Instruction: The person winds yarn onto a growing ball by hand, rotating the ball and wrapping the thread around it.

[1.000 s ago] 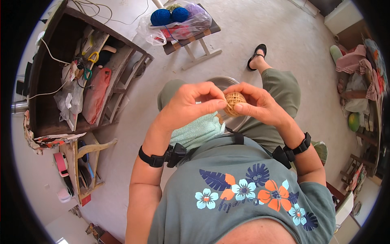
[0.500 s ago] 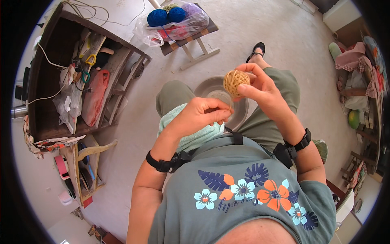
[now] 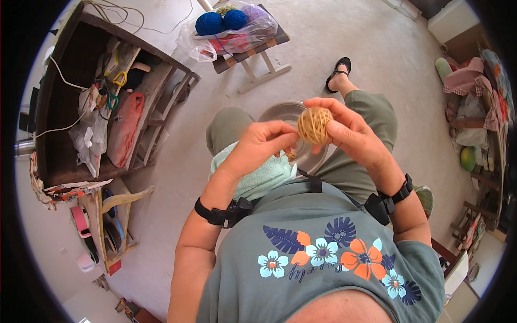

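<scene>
– Where is the round ball of tan, string-like yarn (image 3: 314, 126)?
– In the right hand (image 3: 356, 135), pinched between thumb and fingers, above a round silver-grey metal basin (image 3: 276, 112). It shows no clear long axis.
– And the left hand (image 3: 257, 144)?
– Thumb and forefinger pinched together, tips just beside the ball, which lies to their right. I cannot tell whether they grip a strand.

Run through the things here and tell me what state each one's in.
Left hand: thumb and finger pinched together
Right hand: closed around the tan yarn ball
Tan yarn ball: wound, held up
Mint towel: rumpled, wetness unclear
Metal basin: upright, partly hidden
Blue yarn balls: wound up
Clear bag: crumpled
Dark cabinet: open, cluttered
</scene>
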Action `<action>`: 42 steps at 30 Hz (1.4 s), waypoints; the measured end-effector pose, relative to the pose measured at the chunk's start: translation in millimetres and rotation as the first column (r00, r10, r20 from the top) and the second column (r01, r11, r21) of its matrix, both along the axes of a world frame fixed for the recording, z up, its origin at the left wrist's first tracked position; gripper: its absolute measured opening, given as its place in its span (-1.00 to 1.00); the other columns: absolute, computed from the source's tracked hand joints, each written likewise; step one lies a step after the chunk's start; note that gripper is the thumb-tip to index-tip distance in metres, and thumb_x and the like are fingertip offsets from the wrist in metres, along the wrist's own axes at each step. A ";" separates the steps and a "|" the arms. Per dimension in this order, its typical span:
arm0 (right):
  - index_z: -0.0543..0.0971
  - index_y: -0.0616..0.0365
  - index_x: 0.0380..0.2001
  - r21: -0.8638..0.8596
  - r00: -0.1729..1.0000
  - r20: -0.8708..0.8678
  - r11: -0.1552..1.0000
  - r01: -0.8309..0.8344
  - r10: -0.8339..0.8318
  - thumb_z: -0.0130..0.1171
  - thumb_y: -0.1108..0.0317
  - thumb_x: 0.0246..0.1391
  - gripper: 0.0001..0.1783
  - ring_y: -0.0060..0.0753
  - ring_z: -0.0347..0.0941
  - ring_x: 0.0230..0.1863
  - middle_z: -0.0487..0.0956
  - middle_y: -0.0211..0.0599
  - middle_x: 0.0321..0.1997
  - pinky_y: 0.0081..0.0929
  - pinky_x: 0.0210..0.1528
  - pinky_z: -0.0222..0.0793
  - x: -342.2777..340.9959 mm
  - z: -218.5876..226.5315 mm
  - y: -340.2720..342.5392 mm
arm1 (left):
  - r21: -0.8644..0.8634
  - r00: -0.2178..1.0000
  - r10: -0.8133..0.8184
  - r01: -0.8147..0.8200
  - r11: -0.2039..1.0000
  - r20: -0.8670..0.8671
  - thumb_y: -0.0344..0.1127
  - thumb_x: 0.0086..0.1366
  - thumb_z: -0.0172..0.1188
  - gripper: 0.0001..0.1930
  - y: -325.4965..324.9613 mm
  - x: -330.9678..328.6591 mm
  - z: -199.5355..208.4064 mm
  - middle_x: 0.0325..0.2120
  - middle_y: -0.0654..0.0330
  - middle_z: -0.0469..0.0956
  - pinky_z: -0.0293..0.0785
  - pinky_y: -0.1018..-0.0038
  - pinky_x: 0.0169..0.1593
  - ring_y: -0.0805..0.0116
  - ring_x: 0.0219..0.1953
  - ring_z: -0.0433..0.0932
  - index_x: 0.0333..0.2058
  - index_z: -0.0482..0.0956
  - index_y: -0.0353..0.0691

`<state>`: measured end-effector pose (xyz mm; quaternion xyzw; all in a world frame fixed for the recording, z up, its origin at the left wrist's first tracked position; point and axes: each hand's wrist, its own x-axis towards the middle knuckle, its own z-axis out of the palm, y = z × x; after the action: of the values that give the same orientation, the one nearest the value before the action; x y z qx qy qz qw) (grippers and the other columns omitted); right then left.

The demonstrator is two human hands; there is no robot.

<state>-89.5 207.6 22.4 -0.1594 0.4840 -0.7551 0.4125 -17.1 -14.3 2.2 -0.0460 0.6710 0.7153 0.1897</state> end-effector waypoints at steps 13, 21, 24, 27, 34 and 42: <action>0.46 0.19 0.07 0.338 0.957 -0.113 0.917 -0.215 0.266 0.20 0.05 0.23 -0.49 -0.70 0.43 -0.22 0.56 -0.43 -0.20 -0.63 -0.24 0.41 2.2 -5.6 -6.4 | 0.061 0.983 -0.071 0.082 0.995 -0.170 -0.49 0.28 0.24 -0.96 -13.6 -3.5 21.3 -0.37 0.34 0.54 0.39 0.66 -0.26 0.65 -0.33 0.46 -0.32 0.59 -0.33; 0.33 0.13 0.21 -0.022 0.993 0.048 0.994 -0.104 0.105 0.06 0.06 0.31 -0.47 -0.55 0.48 -0.10 0.53 -0.39 -0.08 -0.53 -0.15 0.50 1.2 0.5 3.3 | 0.011 0.999 0.044 -0.044 0.999 -0.009 -0.38 0.32 0.21 -0.86 -2.4 3.7 -4.6 -0.41 0.30 0.62 0.40 0.65 -0.35 0.60 -0.36 0.53 -0.21 0.65 -0.30; 0.29 0.16 0.21 -0.107 0.997 0.026 0.992 0.072 -0.070 0.13 0.21 0.27 -0.48 -0.48 0.47 -0.01 0.47 -0.31 0.05 -0.46 -0.03 0.49 -4.5 0.0 -2.3 | 0.034 0.998 -0.064 0.064 0.997 0.004 -0.36 0.33 0.20 -0.83 3.6 6.7 -5.1 -0.40 0.26 0.64 0.41 0.64 -0.35 0.60 -0.37 0.54 -0.18 0.65 -0.32; 0.30 0.16 0.17 0.025 0.987 -0.089 0.990 0.136 -0.133 0.19 0.25 0.23 -0.48 -0.50 0.48 -0.04 0.46 -0.27 0.06 -0.47 -0.05 0.49 -11.2 -2.7 -8.5 | 0.085 0.989 -0.146 0.145 0.986 0.004 -0.38 0.32 0.21 -0.83 4.9 8.7 6.0 -0.42 0.26 0.64 0.42 0.64 -0.34 0.59 -0.38 0.54 -0.17 0.65 -0.32; 0.32 0.18 0.10 0.128 0.957 -0.081 0.950 0.286 -0.278 0.27 0.24 0.16 -0.47 -0.55 0.50 -0.14 0.54 -0.24 -0.09 -0.54 -0.14 0.47 -7.8 -1.8 -14.9 | 0.087 0.981 -0.164 0.173 0.981 -0.101 -0.40 0.31 0.22 -0.86 -0.2 5.0 31.8 -0.41 0.33 0.58 0.40 0.64 -0.29 0.60 -0.36 0.49 -0.23 0.64 -0.36; 0.47 0.16 0.02 0.251 0.893 -0.444 0.946 0.205 -0.076 0.31 0.22 0.15 -0.56 -0.70 0.46 -0.22 0.56 -0.44 -0.21 -0.67 -0.21 0.39 -5.2 -25.6 -6.0 | 0.049 0.966 -0.188 0.199 0.979 -0.179 -0.44 0.29 0.24 -0.89 0.2 6.5 41.8 -0.42 0.33 0.57 0.37 0.64 -0.29 0.61 -0.34 0.48 -0.27 0.62 -0.37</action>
<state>-94.7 201.6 -3.2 -0.2231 0.6790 -0.6499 0.2585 -10.6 -14.2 44.0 0.0886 0.6621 0.7166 0.2009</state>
